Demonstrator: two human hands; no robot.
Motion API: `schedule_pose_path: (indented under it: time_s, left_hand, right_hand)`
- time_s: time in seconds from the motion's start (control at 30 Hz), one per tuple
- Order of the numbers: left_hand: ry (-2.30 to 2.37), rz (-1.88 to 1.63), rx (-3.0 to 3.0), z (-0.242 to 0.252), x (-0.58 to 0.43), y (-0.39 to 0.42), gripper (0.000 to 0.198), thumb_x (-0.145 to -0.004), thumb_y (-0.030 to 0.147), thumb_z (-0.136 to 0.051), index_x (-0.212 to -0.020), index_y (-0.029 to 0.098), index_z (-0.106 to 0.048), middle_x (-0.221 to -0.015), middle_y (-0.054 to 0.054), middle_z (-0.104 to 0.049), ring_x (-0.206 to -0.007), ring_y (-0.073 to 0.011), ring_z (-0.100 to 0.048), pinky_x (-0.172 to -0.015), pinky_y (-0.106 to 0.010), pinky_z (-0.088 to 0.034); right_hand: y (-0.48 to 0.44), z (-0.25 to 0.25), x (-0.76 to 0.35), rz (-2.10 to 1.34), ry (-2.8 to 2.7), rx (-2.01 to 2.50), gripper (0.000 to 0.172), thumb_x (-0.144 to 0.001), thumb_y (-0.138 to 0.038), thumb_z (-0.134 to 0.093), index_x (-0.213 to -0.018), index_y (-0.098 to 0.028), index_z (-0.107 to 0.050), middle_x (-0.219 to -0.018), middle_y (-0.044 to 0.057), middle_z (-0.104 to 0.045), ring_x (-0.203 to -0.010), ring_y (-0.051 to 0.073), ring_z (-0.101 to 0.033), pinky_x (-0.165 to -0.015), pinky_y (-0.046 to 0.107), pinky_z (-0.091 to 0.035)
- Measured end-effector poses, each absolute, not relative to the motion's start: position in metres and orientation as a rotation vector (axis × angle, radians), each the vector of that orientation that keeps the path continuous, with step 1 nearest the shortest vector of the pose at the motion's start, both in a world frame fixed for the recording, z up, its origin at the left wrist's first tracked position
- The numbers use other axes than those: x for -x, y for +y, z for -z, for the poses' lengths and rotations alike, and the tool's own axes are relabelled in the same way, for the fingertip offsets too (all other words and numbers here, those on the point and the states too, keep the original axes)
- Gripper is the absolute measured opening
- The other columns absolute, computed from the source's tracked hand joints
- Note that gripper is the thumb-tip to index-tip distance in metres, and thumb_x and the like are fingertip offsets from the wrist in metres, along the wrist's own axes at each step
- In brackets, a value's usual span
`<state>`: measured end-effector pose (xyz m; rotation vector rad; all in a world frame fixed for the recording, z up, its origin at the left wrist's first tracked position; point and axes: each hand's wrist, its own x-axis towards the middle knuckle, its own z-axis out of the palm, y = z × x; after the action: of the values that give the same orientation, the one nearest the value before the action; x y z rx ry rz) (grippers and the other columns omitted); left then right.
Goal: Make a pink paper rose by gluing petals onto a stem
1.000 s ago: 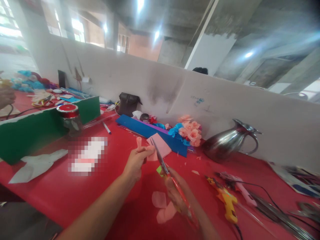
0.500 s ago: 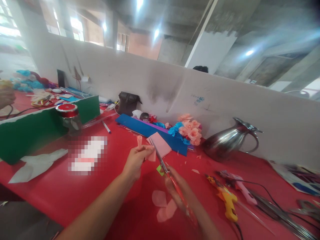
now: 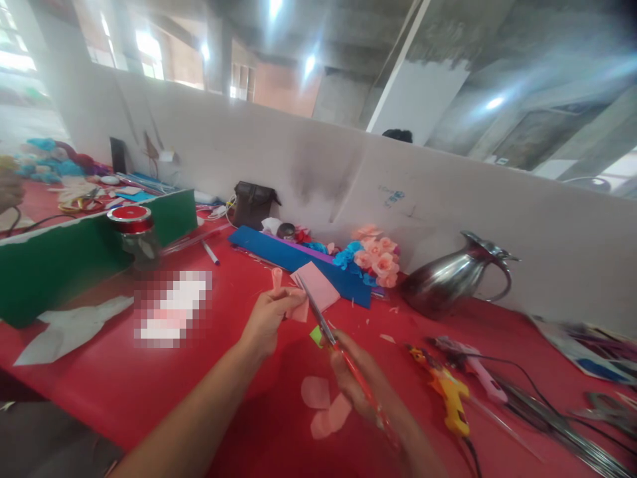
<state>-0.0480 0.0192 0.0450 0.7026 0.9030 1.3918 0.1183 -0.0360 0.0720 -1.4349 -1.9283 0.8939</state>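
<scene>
My left hand (image 3: 271,315) pinches a piece of pink paper (image 3: 299,311), and a small rolled pink piece (image 3: 277,279) sticks up above its fingers. In my right hand (image 3: 353,372) are red-handled scissors (image 3: 326,326), their blades pointing up beside the held paper. Whether the blades touch the paper I cannot tell. Behind them a square pink sheet (image 3: 318,284) lies partly on the blue board. Under the scissors a bit of green paper (image 3: 316,336) shows. Closer to me, several cut pink petals (image 3: 315,393) lie on the red table.
A yellow glue gun (image 3: 450,398) and a pink glue gun (image 3: 490,385) lie on the right, with cords. Behind stand a metal jug (image 3: 438,282) and pink paper flowers (image 3: 383,259). A blue board (image 3: 263,245), a red-lidded jar (image 3: 132,229) and a green divider (image 3: 54,275) are farther left.
The hands, paper and scissors hold almost the same place. The scissor handles look slightly closer together. The whole view has shifted a little.
</scene>
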Motion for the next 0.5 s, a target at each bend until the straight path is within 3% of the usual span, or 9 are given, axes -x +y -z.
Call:
schedule_pose_path:
  time_s: [0.3, 0.5]
  left_hand:
    - [0.920, -1.366, -0.695, -0.0437, 0.0502, 0.0216, 0.015, -0.061, 0.028, -0.072, -0.068, 0.015, -0.068, -0.058, 0.001, -0.055, -0.054, -0.0077, -0.046, -0.054, -0.020, -0.032]
    - [0.897, -1.365, -0.674, -0.0456, 0.0524, 0.0208, 0.016, -0.058, 0.027, -0.073, -0.065, 0.015, -0.067, -0.058, 0.000, -0.056, -0.056, -0.0083, -0.048, -0.056, -0.020, -0.035]
  right_hand:
    - [-0.0367, -0.0750, -0.1174, -1.098, -1.809, 1.454, 0.056, -0.076, -0.069, -0.039, -0.095, -0.018, -0.055, -0.054, -0.005, -0.033, -0.044, 0.008, -0.030, -0.040, 0.020, -0.024]
    - [-0.0310, -0.0682, -0.1232, -1.078, -1.778, 1.372, 0.052, -0.075, -0.068, -0.044, -0.085, -0.019, -0.059, -0.051, -0.004, -0.036, -0.041, 0.008, -0.030, -0.037, 0.021, -0.023]
